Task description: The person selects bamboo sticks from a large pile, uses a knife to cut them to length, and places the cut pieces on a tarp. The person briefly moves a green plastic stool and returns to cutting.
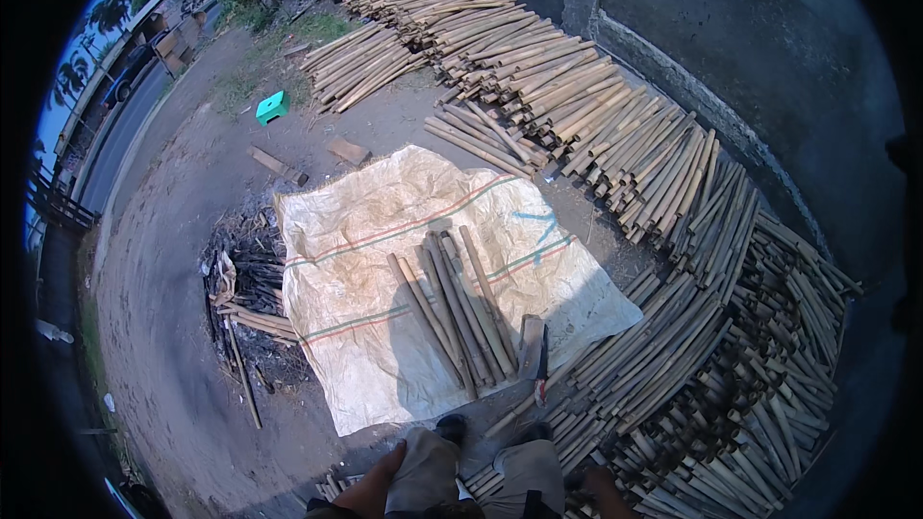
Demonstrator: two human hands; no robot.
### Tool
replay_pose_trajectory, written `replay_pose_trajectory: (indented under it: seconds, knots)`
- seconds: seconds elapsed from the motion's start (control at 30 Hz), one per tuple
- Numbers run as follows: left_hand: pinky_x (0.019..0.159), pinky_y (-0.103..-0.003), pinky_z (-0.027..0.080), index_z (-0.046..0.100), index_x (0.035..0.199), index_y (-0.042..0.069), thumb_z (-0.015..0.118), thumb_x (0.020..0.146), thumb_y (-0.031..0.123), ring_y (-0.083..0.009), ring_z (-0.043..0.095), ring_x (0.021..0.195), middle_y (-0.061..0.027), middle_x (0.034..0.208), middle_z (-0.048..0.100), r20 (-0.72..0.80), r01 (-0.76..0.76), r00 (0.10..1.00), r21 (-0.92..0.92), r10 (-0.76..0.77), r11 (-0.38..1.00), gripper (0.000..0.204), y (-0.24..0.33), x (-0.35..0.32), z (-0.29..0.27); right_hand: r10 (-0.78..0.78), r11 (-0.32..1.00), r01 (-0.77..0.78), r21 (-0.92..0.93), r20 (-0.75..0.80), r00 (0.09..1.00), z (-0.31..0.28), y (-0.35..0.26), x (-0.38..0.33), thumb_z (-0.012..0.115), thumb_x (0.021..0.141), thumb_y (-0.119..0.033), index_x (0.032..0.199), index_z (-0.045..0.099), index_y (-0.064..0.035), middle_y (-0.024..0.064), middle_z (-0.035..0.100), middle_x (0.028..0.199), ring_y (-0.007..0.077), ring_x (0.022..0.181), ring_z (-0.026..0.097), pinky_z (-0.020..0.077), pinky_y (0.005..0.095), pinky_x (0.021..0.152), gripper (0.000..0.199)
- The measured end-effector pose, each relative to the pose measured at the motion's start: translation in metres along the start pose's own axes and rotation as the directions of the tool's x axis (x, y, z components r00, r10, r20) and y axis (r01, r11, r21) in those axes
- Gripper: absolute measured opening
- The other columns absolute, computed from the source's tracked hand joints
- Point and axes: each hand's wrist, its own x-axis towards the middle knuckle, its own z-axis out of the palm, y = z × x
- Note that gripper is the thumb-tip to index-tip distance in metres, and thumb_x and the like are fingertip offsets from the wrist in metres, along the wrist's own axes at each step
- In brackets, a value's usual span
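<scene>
My left hand [387,465] is at my left knee, at the lower edge; its fingers are too hidden to read. Low on the right, my right hand [601,488] hangs dark and indistinct beside my right leg, close to the stacked bamboo. In front of my feet, several cut bamboo poles [460,303] lie side by side on a pale woven plastic sheet [361,389] with red and green stripes. To their right is a flat wooden block [530,341]. Against it rests a long dark-bladed tool, apparently a machete [543,365], with a reddish handle end.
Large rows of cut bamboo [567,86] curve from the far side down my right, along a grey wall [731,38]. A charred, ashy heap [245,279] borders the sheet's left. Farther off are a green stool [272,108], two wood pieces [279,165] and a road [120,130].
</scene>
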Motion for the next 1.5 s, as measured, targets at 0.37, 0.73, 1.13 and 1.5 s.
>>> replay_pose_trajectory:
  seconds: [0.37, 0.73, 1.13, 1.5]
  knots:
    - [0.063, -0.038, 0.053, 0.063, 0.126, 0.003, 0.058, 0.099, 0.048, -0.0207, 0.06, 0.074, -0.0075, 0.096, 0.064, -0.075, -0.05, 0.997, -0.6, 0.006, 0.799, 0.053, -0.001, -0.03, -0.144, 0.607, 0.34, -0.473, 0.812, 0.195, 0.771, -0.278, -0.085, 0.052, 0.061, 0.095, -0.032, 0.111, 0.066, 0.0012, 0.0165, 0.072, 0.091, 0.0275, 0.073, 0.073, 0.0571, 0.0422, 0.057, 0.037]
    - [0.076, -0.041, 0.055, 0.049, 0.138, 0.006, 0.053, 0.102, 0.038, -0.0246, 0.067, 0.095, -0.0121, 0.117, 0.067, -0.225, -0.144, 0.969, -0.849, -0.101, 0.508, 0.048, 0.049, -0.003, -0.414, 0.194, 0.591, -0.059, 0.805, -0.072, 0.978, -0.48, -0.377, 0.195, 0.058, 0.101, -0.036, 0.113, 0.063, 0.0052, 0.0141, 0.071, 0.088, 0.0215, 0.07, 0.071, 0.0549, 0.0359, 0.057, 0.043]
    - [0.072, -0.045, 0.054, 0.051, 0.134, 0.008, 0.049, 0.101, 0.034, -0.0298, 0.065, 0.093, -0.0147, 0.12, 0.061, -0.035, 0.043, 0.973, -0.945, -0.229, 0.325, 0.042, 0.071, 0.075, -0.464, 0.093, 0.915, -0.146, 0.377, 0.155, 0.984, -0.516, -0.409, 0.358, 0.055, 0.097, -0.035, 0.094, 0.069, 0.0033, 0.0168, 0.072, 0.081, 0.0278, 0.067, 0.072, 0.0583, 0.0421, 0.068, 0.041]
    - [0.082, -0.045, 0.054, 0.039, 0.151, 0.007, 0.054, 0.103, 0.043, -0.0314, 0.065, 0.104, -0.0186, 0.13, 0.06, -0.186, -0.149, 0.975, -0.953, -0.121, 0.263, 0.062, 0.327, 0.137, -0.626, 0.208, 0.759, -0.121, 0.639, -0.063, 0.976, -0.919, -0.555, 0.656, 0.059, 0.099, -0.035, 0.11, 0.064, 0.001, 0.0102, 0.069, 0.084, 0.0173, 0.062, 0.069, 0.0523, 0.0321, 0.051, 0.037]
